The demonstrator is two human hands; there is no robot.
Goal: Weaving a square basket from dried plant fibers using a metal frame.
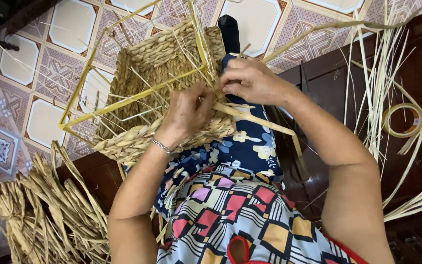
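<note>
The left hand (187, 113) is gripping the woven basket's (157, 63) near rim. The right hand (250, 80) is pinching a straw strand (255, 119) at that rim, fingers closed.

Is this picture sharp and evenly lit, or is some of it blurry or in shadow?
Head view: soft, even light, no glare; the left hand, right hand and woven basket are sharp. The dark wooden bench swallows detail at the lower right. The edges bend somewhat, wide-lens fashion, and the dried straw bundle looks slightly soft.
</note>
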